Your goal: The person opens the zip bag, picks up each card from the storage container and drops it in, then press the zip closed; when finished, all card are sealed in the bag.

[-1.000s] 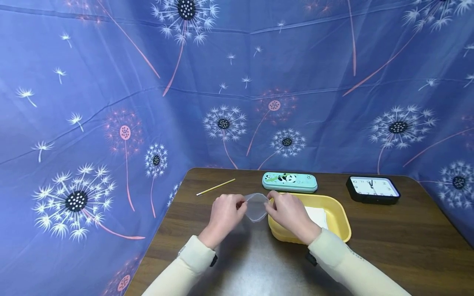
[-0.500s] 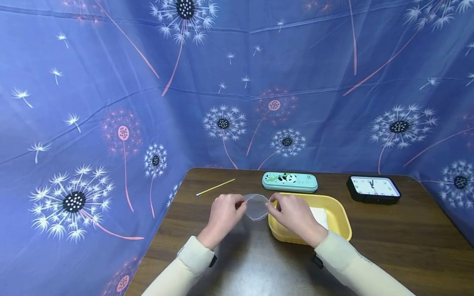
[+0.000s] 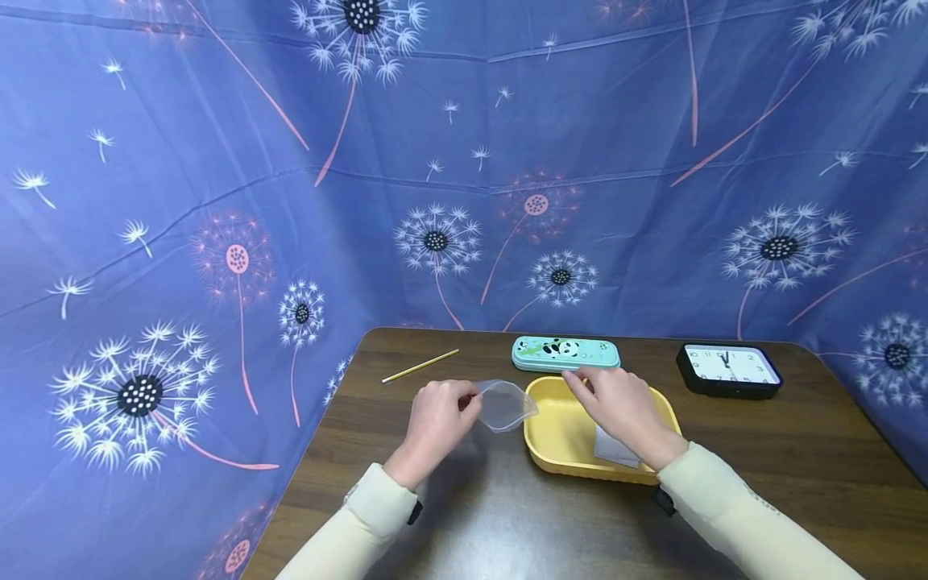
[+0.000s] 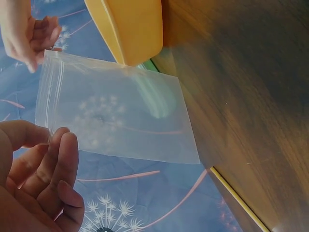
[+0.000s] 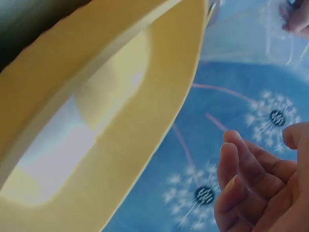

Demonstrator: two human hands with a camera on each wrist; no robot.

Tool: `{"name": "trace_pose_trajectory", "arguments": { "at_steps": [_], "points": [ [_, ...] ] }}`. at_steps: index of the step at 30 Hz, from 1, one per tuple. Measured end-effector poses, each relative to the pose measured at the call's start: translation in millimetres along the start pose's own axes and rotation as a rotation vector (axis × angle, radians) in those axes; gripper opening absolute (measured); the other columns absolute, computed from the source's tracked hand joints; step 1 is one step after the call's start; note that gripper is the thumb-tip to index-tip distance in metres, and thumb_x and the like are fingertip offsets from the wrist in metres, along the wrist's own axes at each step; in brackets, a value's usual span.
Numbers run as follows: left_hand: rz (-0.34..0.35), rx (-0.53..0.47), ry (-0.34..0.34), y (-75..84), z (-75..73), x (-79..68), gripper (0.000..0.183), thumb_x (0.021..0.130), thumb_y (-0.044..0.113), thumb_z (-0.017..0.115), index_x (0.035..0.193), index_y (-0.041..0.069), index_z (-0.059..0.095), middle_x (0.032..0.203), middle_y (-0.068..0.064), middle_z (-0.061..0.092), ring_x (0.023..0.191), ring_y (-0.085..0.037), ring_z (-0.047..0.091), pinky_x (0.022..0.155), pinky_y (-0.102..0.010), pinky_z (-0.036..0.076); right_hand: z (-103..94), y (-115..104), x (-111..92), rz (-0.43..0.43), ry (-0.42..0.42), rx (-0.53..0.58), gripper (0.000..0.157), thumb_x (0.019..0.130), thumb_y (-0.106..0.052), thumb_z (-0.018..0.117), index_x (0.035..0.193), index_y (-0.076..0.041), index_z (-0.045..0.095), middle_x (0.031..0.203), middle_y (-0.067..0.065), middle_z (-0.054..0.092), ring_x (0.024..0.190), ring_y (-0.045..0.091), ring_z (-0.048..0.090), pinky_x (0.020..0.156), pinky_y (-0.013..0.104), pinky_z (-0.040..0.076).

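A clear zip-top plastic bag (image 4: 116,111) hangs from my left hand (image 3: 440,423), which pinches it near the zip edge between thumb and fingers. In the head view the mouth of the bag gapes toward me. My right hand (image 3: 623,407) is over the yellow basket (image 3: 558,435), apart from the bag, its fingers loosely bent with nothing between them in the right wrist view. Inside the basket lies a flat white piece (image 3: 615,448), partly hidden beneath the right hand.
Behind the basket is a mint pencil case (image 3: 565,354) with a panda print. A yellow pencil (image 3: 420,366) lies at the back left of the wooden table (image 3: 500,515). The black-framed clock (image 3: 731,370) stands at the back right.
My right hand has let go of the bag's edge and moved right, over the basket. The left hand stays in place, still pinching the bag.
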State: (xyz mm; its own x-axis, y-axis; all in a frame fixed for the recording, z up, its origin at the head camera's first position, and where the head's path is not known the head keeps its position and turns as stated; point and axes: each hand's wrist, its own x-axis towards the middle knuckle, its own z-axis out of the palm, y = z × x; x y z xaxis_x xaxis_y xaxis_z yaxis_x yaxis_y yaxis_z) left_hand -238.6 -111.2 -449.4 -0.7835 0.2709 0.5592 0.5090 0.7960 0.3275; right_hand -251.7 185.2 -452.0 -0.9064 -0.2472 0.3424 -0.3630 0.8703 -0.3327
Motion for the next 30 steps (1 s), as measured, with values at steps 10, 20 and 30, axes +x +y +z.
{"name": "trace_pose_trajectory", "arguments": {
  "at_steps": [10,20,30],
  "points": [
    [0.004,-0.019,0.012,-0.4,-1.3,-0.1,0.010,0.085,0.011,0.075,0.081,0.019,0.080,0.064,0.014,0.063,0.055,-0.003,0.050,0.051,-0.026,0.039,-5.3,49.1,3.4,-0.005,-0.081,-0.060,0.019,0.101,-0.015,0.061,0.088,-0.011,0.074,0.063,-0.006,0.051,0.055,0.012,0.042,0.052,0.033,0.035],
    [-0.007,-0.018,-0.003,-1.7,-1.2,-0.5,0.010,0.086,0.011,0.075,0.081,0.019,0.079,0.065,0.014,0.063,0.055,-0.002,0.050,0.051,-0.026,0.039,12.6,83.5,-3.3,-0.039,-0.335,-0.093,0.025,0.090,-0.012,0.078,0.110,0.003,0.073,0.105,0.015,0.072,0.097,0.034,0.070,0.084,0.053,0.055],
    [-0.021,-0.048,-0.030,0.5,-0.7,-1.5,0.010,0.088,0.011,0.075,0.083,0.018,0.080,0.068,0.012,0.067,0.055,-0.001,0.051,0.052,-0.025,0.041,25.8,89.1,-11.8,-0.025,-0.488,-0.110,0.051,0.084,-0.022,0.087,0.120,0.007,0.067,0.116,0.024,0.068,0.106,0.041,0.066,0.095,0.057,0.051]
  ]
}}
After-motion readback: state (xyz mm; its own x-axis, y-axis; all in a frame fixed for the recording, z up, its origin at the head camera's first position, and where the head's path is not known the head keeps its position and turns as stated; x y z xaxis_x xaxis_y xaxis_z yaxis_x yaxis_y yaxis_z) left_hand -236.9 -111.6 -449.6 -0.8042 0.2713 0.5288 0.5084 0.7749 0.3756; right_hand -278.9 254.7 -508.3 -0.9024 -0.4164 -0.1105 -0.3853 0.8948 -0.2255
